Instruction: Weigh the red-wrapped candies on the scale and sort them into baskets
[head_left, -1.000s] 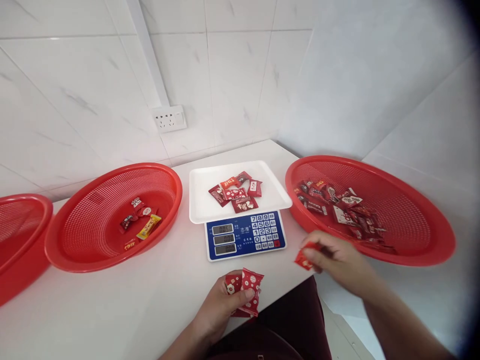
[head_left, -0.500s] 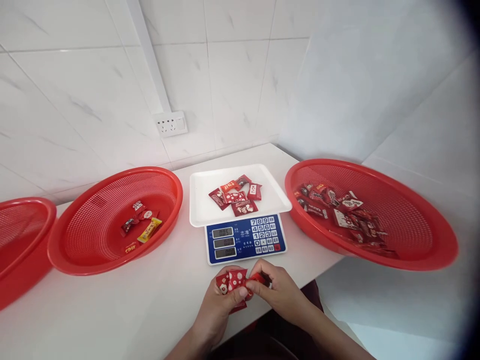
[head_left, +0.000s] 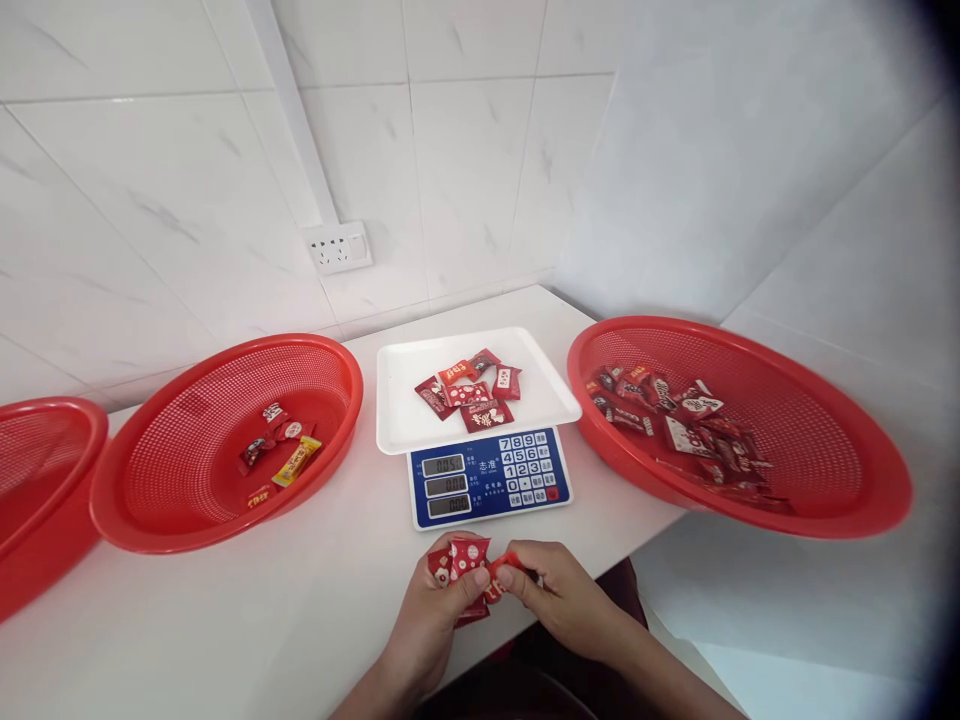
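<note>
My left hand point(head_left: 435, 620) is closed round a small bunch of red candy packets point(head_left: 459, 562) at the near edge of the white counter. My right hand point(head_left: 559, 595) meets it from the right, its fingers pinched on another red candy packet point(head_left: 507, 563) pressed against the bunch. Just beyond both hands stands a blue electronic scale point(head_left: 489, 476) with a white tray point(head_left: 405, 420) holding several red packets point(head_left: 471, 388).
A big red mesh basket point(head_left: 825, 500) with many red packets overhangs the counter edge on the right. Left of the scale is another red basket point(head_left: 180, 500) with a few candies, and a third red basket point(head_left: 37, 500) at the far left. A wall socket point(head_left: 337, 246) is behind.
My right hand came from beside the right basket with a red packet over to my left hand. The two hands now touch in front of the scale.
</note>
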